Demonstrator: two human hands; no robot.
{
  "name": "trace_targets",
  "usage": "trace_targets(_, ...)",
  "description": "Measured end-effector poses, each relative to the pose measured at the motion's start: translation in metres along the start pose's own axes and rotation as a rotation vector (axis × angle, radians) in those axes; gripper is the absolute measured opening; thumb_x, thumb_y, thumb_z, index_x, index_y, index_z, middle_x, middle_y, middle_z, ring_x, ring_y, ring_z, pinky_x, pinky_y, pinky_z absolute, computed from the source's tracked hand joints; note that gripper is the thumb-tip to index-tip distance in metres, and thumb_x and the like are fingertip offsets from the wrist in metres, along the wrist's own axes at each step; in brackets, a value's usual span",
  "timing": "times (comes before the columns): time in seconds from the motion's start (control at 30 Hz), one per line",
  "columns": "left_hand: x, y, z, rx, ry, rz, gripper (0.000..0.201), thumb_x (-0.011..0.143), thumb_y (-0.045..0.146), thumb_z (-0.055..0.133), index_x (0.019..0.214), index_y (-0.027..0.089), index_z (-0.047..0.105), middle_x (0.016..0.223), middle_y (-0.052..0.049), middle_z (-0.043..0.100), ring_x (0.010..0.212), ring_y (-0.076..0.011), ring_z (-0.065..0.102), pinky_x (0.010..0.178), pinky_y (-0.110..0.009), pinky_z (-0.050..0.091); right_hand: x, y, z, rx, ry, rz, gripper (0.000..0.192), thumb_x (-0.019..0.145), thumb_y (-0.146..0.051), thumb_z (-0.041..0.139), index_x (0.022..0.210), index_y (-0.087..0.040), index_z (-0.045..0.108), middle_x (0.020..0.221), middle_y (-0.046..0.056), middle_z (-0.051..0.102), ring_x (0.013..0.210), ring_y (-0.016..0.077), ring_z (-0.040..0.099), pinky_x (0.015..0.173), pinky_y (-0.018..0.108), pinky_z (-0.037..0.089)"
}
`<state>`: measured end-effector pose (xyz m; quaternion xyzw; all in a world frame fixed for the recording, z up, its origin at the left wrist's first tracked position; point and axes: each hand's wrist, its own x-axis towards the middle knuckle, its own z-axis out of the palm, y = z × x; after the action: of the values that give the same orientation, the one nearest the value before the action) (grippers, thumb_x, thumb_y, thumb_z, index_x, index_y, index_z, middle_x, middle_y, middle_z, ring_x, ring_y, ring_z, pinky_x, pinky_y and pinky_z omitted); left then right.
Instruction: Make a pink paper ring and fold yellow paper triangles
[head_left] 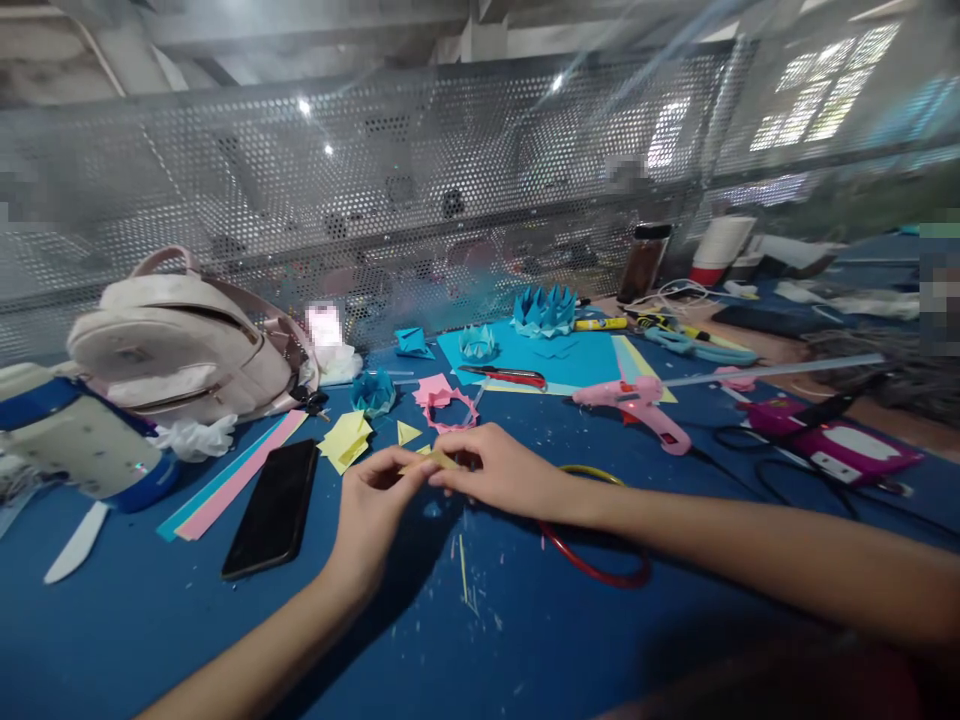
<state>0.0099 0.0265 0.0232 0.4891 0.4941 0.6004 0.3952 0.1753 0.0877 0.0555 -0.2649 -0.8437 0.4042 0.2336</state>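
Left hand (373, 497) and right hand (501, 472) both pinch one small folded yellow paper piece (435, 461), held just above the blue table (465, 640) at centre. Red-and-yellow ring (592, 570) lies under the right wrist. Yellow paper squares (346, 437) and pink cut-out ring (444, 405) just beyond. Black phone (274, 507) left, beside pink and blue strips (232, 475). Pink glue gun (641, 405) right, its cable trailing. Backpack (184, 345) far left, mesh screen (420, 190) behind.

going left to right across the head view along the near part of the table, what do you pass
white paper knife → pink and blue paper strips → black phone → left hand → yellow paper piece → right hand → red ring
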Motion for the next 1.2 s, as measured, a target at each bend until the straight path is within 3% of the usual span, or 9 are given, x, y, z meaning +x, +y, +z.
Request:
trace_targets(0.2,0.001,-0.003,-0.001,-0.048,-0.012,-0.083,0.024,0.070,0.039,0.082,0.067,0.016,0.075,0.070,-0.005,0.071,0.072,-0.0161,0.059,0.071,-0.026,0.045,0.001,0.005,-0.007,0.147,-0.069,0.037,0.029,0.088,-0.038,0.061,0.070,-0.018,0.052,0.067,-0.003,0.060,0.047,0.0077,0.050,0.044,0.019,0.038)
trace_targets(0.43,-0.001,-0.001,0.008,-0.085,0.031,-0.149,0.031,0.066,0.043,0.084,0.063,0.016,0.070,0.062,0.000,0.059,0.064,-0.0118,0.048,0.063,-0.023,0.039,-0.013,0.004,-0.026,0.149,-0.058,0.097,0.022,0.085,-0.034,0.063,0.072,-0.017,0.057,0.065,-0.001,0.063,0.046,0.0079,0.048,0.046,0.020,0.038)
trace_targets(0.63,0.004,-0.001,0.001,-0.077,0.103,-0.147,0.036,0.065,0.048,0.084,0.062,0.016,0.068,0.061,0.001,0.054,0.062,-0.0115,0.044,0.059,-0.022,0.035,-0.027,0.004,-0.047,0.116,0.098,0.158,0.024,0.082,-0.037,0.067,0.071,-0.017,0.058,0.061,-0.002,0.058,0.049,0.0095,0.050,0.049,0.022,0.038)
trace_targets(0.8,0.000,-0.002,0.009,-0.055,0.079,-0.139,0.033,0.064,0.046,0.084,0.062,0.016,0.070,0.062,-0.001,0.057,0.062,-0.0134,0.047,0.061,-0.025,0.038,-0.030,0.005,-0.034,0.102,0.059,0.149,0.022,0.086,-0.039,0.067,0.087,-0.017,0.066,0.070,-0.001,0.064,0.055,0.0108,0.056,0.057,0.024,0.043)
trace_targets(0.9,-0.002,-0.002,0.015,-0.033,0.061,-0.142,0.032,0.063,0.045,0.085,0.062,0.015,0.072,0.062,-0.002,0.061,0.062,-0.0141,0.051,0.061,-0.026,0.041,-0.023,0.007,-0.021,0.140,0.028,0.105,0.022,0.086,-0.038,0.067,0.081,-0.017,0.064,0.070,-0.001,0.064,0.053,0.0093,0.054,0.054,0.023,0.042)
trace_targets(1.0,0.003,-0.004,0.009,-0.014,0.069,-0.135,0.034,0.061,0.045,0.086,0.065,0.014,0.074,0.061,-0.002,0.063,0.061,-0.0140,0.053,0.060,-0.025,0.041,-0.017,0.011,-0.019,0.199,0.020,0.111,0.024,0.085,-0.036,0.066,0.073,-0.017,0.058,0.063,-0.002,0.060,0.049,0.0084,0.050,0.048,0.021,0.039)
trace_targets(1.2,0.022,-0.011,-0.017,-0.011,0.127,-0.067,0.025,0.067,0.039,0.085,0.071,0.016,0.074,0.066,0.000,0.064,0.066,-0.0120,0.054,0.064,-0.023,0.042,-0.021,0.024,-0.038,0.239,0.097,0.168,0.028,0.080,-0.036,0.071,0.069,-0.017,0.052,0.059,-0.003,0.056,0.049,0.0080,0.050,0.050,0.022,0.039)
